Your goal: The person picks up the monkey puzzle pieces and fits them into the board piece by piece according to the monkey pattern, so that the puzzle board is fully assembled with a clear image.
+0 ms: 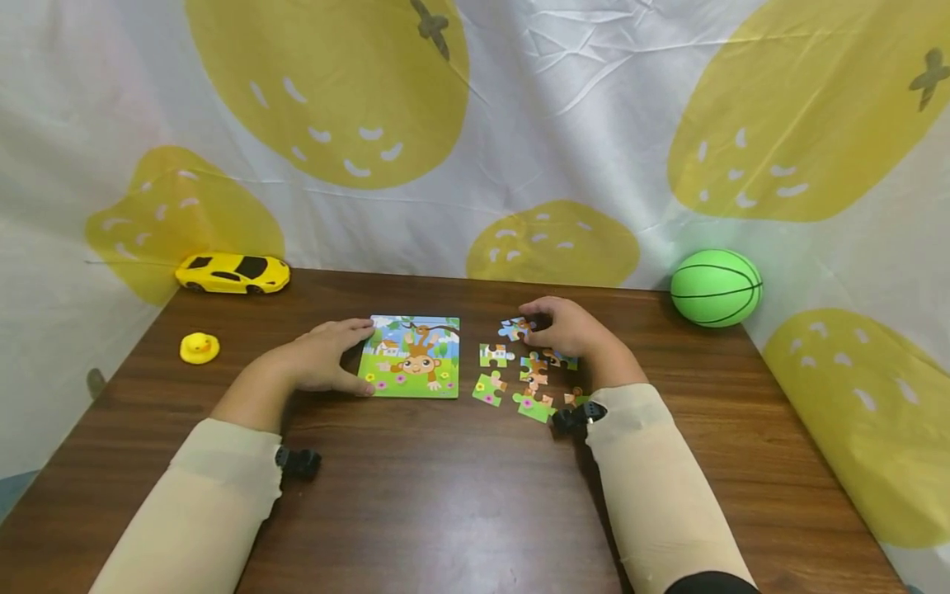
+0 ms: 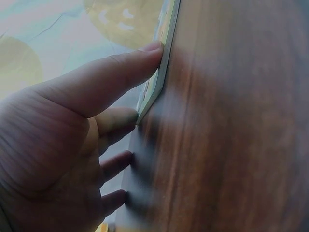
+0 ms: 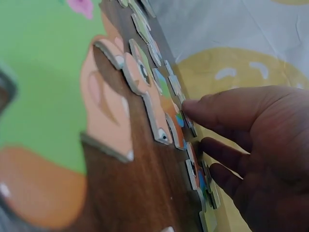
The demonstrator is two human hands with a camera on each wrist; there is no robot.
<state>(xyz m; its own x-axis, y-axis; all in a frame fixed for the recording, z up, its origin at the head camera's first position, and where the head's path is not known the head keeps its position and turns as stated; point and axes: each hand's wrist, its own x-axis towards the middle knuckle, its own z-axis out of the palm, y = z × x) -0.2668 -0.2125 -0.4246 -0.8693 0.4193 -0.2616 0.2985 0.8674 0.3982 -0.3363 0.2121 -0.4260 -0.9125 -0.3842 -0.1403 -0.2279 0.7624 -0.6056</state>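
Observation:
A square puzzle board (image 1: 416,384) printed with a monkey lies flat on the table. My left hand (image 1: 326,355) reaches across its left edge, the thumb at the near corner and the fingers at the far corner. In the left wrist view the thumb (image 2: 120,72) lies nearly straight against the board's edge. To the right are several loose jigsaw pieces, among them a house piece (image 1: 491,355) and a green piece (image 1: 534,407). My right hand (image 1: 567,330) is at the farthest piece (image 1: 512,329), thumb and index apart at its right side.
A yellow toy car (image 1: 233,274) stands at the back left, with a yellow rubber duck (image 1: 199,348) nearer me. At the back right sits a green ball (image 1: 716,289) with black lines. A fruit-print cloth (image 1: 564,165) hangs behind the brown wooden table (image 1: 430,503).

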